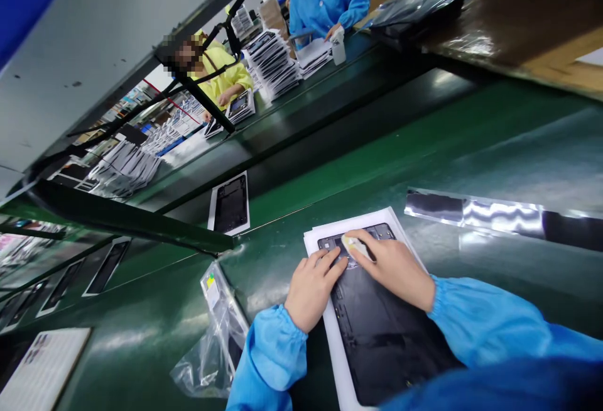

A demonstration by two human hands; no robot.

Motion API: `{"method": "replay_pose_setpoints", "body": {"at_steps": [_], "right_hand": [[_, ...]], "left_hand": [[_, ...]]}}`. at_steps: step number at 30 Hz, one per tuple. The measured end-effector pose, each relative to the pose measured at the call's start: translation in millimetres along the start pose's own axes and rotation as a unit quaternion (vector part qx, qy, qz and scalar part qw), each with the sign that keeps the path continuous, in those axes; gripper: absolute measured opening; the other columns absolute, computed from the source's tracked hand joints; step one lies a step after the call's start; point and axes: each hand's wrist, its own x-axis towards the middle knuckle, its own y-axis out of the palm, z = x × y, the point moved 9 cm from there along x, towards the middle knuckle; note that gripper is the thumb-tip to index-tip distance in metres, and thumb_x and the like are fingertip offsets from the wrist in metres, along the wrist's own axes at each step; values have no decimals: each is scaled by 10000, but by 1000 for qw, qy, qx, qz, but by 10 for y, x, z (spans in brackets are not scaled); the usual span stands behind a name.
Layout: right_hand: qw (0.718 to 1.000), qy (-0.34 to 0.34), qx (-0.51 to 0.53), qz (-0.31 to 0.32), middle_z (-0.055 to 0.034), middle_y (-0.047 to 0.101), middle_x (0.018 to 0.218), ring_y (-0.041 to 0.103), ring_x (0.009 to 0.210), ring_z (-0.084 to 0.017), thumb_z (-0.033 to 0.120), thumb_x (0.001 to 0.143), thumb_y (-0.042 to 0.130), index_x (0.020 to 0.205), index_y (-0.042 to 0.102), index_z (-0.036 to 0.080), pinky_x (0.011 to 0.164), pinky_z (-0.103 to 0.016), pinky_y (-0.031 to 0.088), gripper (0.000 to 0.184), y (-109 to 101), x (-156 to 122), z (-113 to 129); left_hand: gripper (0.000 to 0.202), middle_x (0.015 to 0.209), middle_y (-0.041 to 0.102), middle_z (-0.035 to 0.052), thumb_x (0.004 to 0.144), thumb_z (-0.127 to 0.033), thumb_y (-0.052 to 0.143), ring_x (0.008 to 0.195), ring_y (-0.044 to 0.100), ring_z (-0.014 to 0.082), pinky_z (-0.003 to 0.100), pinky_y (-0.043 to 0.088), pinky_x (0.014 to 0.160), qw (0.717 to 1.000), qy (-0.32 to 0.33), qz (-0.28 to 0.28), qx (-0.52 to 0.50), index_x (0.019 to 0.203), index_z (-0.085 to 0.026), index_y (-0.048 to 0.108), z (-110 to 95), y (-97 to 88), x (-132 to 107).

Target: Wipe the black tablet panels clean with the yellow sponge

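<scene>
Black panel (377, 329): flat, matt and rectangular, with a row of cut-outs and small fittings along its far end. It lies on a white sheet (325, 233) on the green counter (471, 147), directly under my fingers.

My left fingers (332, 264): open, laid flat on the panel's far left part, gripping nothing.

My right fingers (372, 239): closed on a pale pad (355, 246), which is pressed to the panel near its far edge. I cannot tell what the pad is made of.

Hidden: part of the panel's far end lies under both sets of fingers. Its near end is covered by my blue sleeve (494, 329) and cut off by the lower edge of the view.

Containers:
- Clear plastic bag (217, 329): left of my left fingers, crumpled, with a yellow-green label inside. Its other contents are unclear.
- Shiny foil sleeve (475, 213): right of and beyond my right fingers, lying flat. I cannot tell what it contains.

Second dark panel (229, 203): on its own white backing, well beyond my left fingers.
</scene>
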Motion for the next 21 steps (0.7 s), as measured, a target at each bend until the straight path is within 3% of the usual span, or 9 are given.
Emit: {"method": "replay_pose_setpoints", "body": {"at_steps": [3,5,9,11,16,18,21], "right_hand": [[999,31,-25,-27,50,588,454,606,404,-256,493,906,405,1071,675,284,470,-293,397,379,-264,-81,-198],[998,48,-31,-40,46,585,454,601,406,-258,514,902,398,1077,673,280,472,-295,394,401,-361,-147,-275],[998,56,-3,-31,7,744,682,690,553,-252,519,881,414,1066,683,299,547,-303,454,394,-277,-203,-245],[997,66,16,-32,4,750,704,697,573,-254,522,862,433,1051,691,300,558,-308,462,389,-263,-208,-249],[988,123,74,-64,78,551,447,544,380,-214,568,813,497,1074,683,292,495,-312,448,423,-478,-282,-472],[978,154,110,-87,59,628,535,580,431,-204,581,798,506,1120,668,278,507,-314,487,471,-547,-333,-596],[956,202,169,-129,-40,767,924,713,758,-235,616,782,496,1143,661,236,653,-338,577,550,-571,-399,-775]], "left_hand": [[538,1407,614,-6,904,-34,437,1201,608,194,303,588,850,1000,-6,-15,-8,1331,-322,590,15,-6,-7],[537,1392,626,-1,890,-29,450,1182,620,203,310,598,843,1000,-7,-28,-11,1317,-316,605,17,-26,-6],[523,1355,653,-7,877,-28,477,1147,637,205,309,606,835,999,-3,-38,-16,1286,-316,629,8,-61,7],[517,1352,656,-14,878,-28,476,1141,638,201,301,604,828,999,-1,-41,-13,1281,-312,630,7,-76,8],[505,1298,688,2,876,-27,472,1099,646,199,295,598,814,998,-19,-66,6,1284,-277,632,8,-108,56],[455,1249,711,34,885,-53,493,1079,651,220,316,597,809,996,-23,-86,21,1271,-241,643,-46,-142,126],[394,1232,714,47,926,-119,494,1070,655,231,335,588,814,994,13,-101,29,1269,-243,642,-264,-190,281]]}}
